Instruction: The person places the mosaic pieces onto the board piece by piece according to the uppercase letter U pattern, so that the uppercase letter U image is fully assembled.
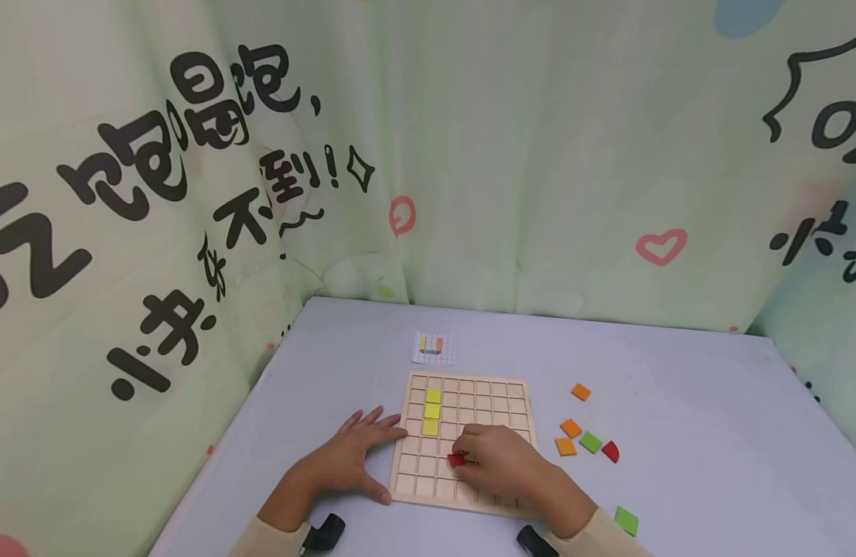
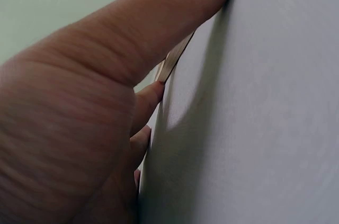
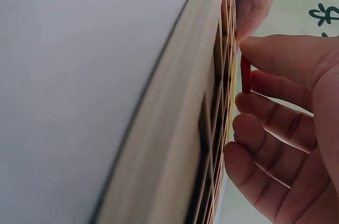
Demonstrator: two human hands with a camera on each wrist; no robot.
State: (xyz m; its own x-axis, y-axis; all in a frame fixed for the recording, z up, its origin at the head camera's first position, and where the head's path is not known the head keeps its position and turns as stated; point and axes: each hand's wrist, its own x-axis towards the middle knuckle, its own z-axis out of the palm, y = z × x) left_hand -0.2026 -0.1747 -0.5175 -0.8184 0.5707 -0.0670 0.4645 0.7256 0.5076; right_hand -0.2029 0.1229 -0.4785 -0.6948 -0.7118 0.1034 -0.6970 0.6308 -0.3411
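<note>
My right hand point(image 1: 500, 462) pinches a small red piece point(image 1: 456, 460) between thumb and fingers, low over the wooden grid board point(image 1: 462, 508). In the right wrist view the red piece point(image 3: 246, 75) is seen edge-on, upright beside the board's raised grid lines. Spread fingers of my left hand point(image 1: 351, 452) rest along the board's left edge, the thumb near its front left corner. The left wrist view shows the thumb on the table and a fingertip against the board's edge point(image 2: 176, 57). Three yellow squares point(image 1: 432, 411) lie in a column in the board's upper left cells.
Behind the board lies a pattern card point(image 1: 433, 349) with a coloured U shape on a grid. Right of the board are three orange squares point(image 1: 565, 446), a green square point(image 1: 591, 442), a red quarter-round piece point(image 1: 612, 451) and, nearer, another green square point(image 1: 626, 521). A printed curtain point(image 1: 469, 155) encloses the table.
</note>
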